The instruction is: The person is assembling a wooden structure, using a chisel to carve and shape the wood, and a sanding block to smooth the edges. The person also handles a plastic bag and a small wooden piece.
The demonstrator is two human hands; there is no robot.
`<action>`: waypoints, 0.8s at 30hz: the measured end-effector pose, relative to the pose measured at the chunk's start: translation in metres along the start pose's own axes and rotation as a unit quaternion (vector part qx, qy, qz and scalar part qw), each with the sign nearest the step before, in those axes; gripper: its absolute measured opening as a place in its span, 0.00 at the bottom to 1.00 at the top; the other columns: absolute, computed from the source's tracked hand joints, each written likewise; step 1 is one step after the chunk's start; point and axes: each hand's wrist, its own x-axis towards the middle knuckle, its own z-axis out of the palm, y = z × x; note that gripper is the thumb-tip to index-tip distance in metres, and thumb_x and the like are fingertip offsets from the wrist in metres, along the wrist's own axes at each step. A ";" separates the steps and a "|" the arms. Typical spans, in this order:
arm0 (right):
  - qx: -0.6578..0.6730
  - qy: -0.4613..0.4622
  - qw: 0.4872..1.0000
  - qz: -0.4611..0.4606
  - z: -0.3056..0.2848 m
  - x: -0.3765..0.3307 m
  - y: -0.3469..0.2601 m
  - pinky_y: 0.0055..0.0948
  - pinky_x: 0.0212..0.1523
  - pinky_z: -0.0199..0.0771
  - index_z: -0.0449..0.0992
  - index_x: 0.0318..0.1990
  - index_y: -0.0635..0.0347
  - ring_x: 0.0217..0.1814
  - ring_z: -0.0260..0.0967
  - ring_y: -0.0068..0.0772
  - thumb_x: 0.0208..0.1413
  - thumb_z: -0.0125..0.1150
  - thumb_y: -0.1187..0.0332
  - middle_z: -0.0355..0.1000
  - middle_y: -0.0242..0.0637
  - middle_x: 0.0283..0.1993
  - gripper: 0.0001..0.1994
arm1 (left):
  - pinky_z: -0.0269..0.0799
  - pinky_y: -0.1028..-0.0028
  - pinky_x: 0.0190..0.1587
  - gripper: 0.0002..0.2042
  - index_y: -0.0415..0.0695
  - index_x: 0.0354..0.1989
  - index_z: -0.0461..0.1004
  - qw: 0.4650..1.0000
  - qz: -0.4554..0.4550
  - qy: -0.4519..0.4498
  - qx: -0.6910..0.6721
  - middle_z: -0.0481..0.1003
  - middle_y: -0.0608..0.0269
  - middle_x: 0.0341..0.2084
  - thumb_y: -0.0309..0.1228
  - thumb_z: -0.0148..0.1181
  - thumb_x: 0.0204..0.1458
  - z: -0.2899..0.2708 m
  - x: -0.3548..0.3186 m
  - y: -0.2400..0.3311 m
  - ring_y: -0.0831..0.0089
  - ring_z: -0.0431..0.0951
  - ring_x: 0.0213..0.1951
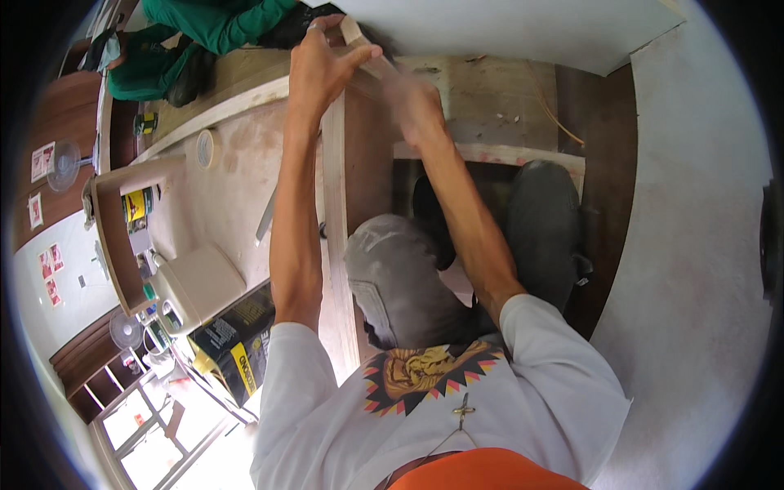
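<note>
Fingers (359,55) of the left hand (322,69) curl shut around the top end of a narrow wooden strip (333,204), thumb on the near side and the other fingers wrapped over the far side, so the strip's tip (353,31) sticks out just above them. Beside it, the right hand (418,106) is blurred; it lies against the same end of the strip, just right of the left hand, but whether its fingers are closed on the wood cannot be told.

Taking the strip as the landmark: a large pale wall (686,245) fills the space well to its right. A dark wooden panel (367,163) runs touching its right edge. A pale board (229,188) spreads to its left, with a cream plastic canister (196,286) near its lower left. A grey knee (400,278) rises just right of its lower part. Another person's green sleeve (220,24) lies above and left of its top end. A roll of tape (205,149) sits on the board, left of its upper part.
</note>
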 end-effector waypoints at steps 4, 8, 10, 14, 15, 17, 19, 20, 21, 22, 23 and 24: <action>0.039 -0.027 0.999 0.016 -0.041 0.068 0.021 0.24 0.44 0.63 0.75 0.56 0.67 0.42 0.63 0.25 0.44 0.53 0.79 0.70 0.32 0.46 0.26 | 0.77 0.63 0.48 0.36 0.31 0.52 0.72 0.993 0.073 0.006 0.096 0.81 0.42 0.40 0.42 0.80 0.38 0.017 0.005 -0.003 0.52 0.83 0.44; -0.015 -0.042 0.999 -0.012 0.002 -0.010 -0.008 0.23 0.42 0.63 0.76 0.48 0.66 0.40 0.61 0.22 0.45 0.52 0.76 0.66 0.28 0.38 0.20 | 0.75 0.62 0.51 0.37 0.31 0.54 0.71 1.000 0.019 0.004 -0.004 0.80 0.40 0.43 0.43 0.79 0.40 -0.003 -0.005 0.005 0.52 0.82 0.48; -0.082 -0.012 0.996 0.010 -0.009 0.002 0.001 0.23 0.41 0.62 0.75 0.51 0.67 0.38 0.61 0.21 0.45 0.52 0.76 0.67 0.29 0.38 0.22 | 0.74 0.62 0.54 0.37 0.29 0.54 0.71 1.000 -0.012 -0.025 0.006 0.80 0.39 0.44 0.44 0.79 0.41 -0.005 -0.003 0.008 0.51 0.81 0.49; -0.054 -0.035 0.998 0.001 -0.015 0.029 0.001 0.22 0.41 0.61 0.75 0.51 0.68 0.36 0.60 0.21 0.44 0.52 0.76 0.67 0.30 0.37 0.23 | 0.74 0.63 0.53 0.39 0.29 0.54 0.71 0.997 0.017 -0.008 0.071 0.80 0.40 0.42 0.48 0.79 0.40 0.005 -0.002 0.000 0.52 0.82 0.49; -0.048 -0.035 0.998 -0.012 -0.008 0.008 -0.003 0.22 0.41 0.61 0.75 0.50 0.69 0.37 0.61 0.22 0.44 0.52 0.76 0.67 0.30 0.37 0.22 | 0.75 0.63 0.53 0.39 0.29 0.54 0.71 0.999 0.010 -0.001 0.031 0.80 0.40 0.42 0.47 0.79 0.40 0.001 -0.006 0.003 0.52 0.81 0.49; -0.054 -0.025 0.998 -0.022 -0.004 -0.010 -0.007 0.23 0.41 0.61 0.76 0.49 0.70 0.37 0.61 0.23 0.44 0.52 0.76 0.68 0.31 0.36 0.21 | 0.75 0.63 0.52 0.38 0.29 0.53 0.71 0.999 -0.008 0.005 -0.039 0.80 0.39 0.42 0.47 0.78 0.41 -0.007 -0.013 0.010 0.51 0.81 0.49; -0.097 -0.023 0.994 -0.047 -0.016 0.018 0.003 0.24 0.41 0.61 0.76 0.50 0.70 0.36 0.61 0.23 0.44 0.52 0.76 0.68 0.31 0.36 0.22 | 0.76 0.64 0.51 0.37 0.29 0.54 0.71 0.999 -0.027 -0.032 0.008 0.80 0.39 0.42 0.46 0.78 0.42 -0.004 0.000 0.018 0.54 0.82 0.47; -0.091 -0.020 0.996 -0.019 -0.018 0.028 0.002 0.25 0.41 0.62 0.76 0.49 0.70 0.36 0.61 0.24 0.44 0.53 0.76 0.69 0.32 0.36 0.21 | 0.76 0.64 0.51 0.37 0.29 0.54 0.71 0.998 -0.026 -0.043 0.047 0.80 0.40 0.42 0.46 0.78 0.43 0.002 0.002 0.016 0.54 0.82 0.46; -0.084 -0.020 0.996 -0.011 -0.023 0.030 0.006 0.24 0.41 0.61 0.76 0.49 0.70 0.36 0.61 0.24 0.44 0.53 0.76 0.69 0.33 0.36 0.21 | 0.76 0.64 0.51 0.37 0.29 0.54 0.71 0.994 -0.026 -0.054 0.086 0.80 0.40 0.42 0.45 0.78 0.43 0.009 0.003 0.012 0.55 0.83 0.46; -0.077 -0.026 0.997 -0.003 -0.018 0.026 0.005 0.24 0.41 0.61 0.76 0.49 0.71 0.36 0.61 0.24 0.43 0.53 0.76 0.69 0.33 0.35 0.21 | 0.76 0.63 0.51 0.37 0.30 0.54 0.70 0.992 0.052 -0.028 0.107 0.80 0.40 0.42 0.45 0.78 0.42 0.011 0.005 -0.011 0.55 0.82 0.46; -0.075 -0.020 0.997 0.000 -0.022 0.020 0.000 0.24 0.41 0.61 0.76 0.49 0.71 0.36 0.61 0.24 0.43 0.53 0.76 0.69 0.33 0.35 0.21 | 0.76 0.62 0.51 0.36 0.30 0.54 0.71 0.998 0.033 -0.018 0.056 0.80 0.39 0.41 0.44 0.78 0.43 0.013 0.008 -0.007 0.53 0.82 0.46; -0.067 -0.010 0.997 -0.020 -0.013 -0.001 -0.005 0.24 0.41 0.60 0.76 0.49 0.70 0.36 0.61 0.24 0.43 0.53 0.76 0.69 0.32 0.36 0.22 | 0.75 0.60 0.50 0.35 0.31 0.53 0.71 1.000 0.002 -0.016 0.006 0.81 0.38 0.39 0.43 0.77 0.43 0.010 -0.004 -0.002 0.51 0.82 0.46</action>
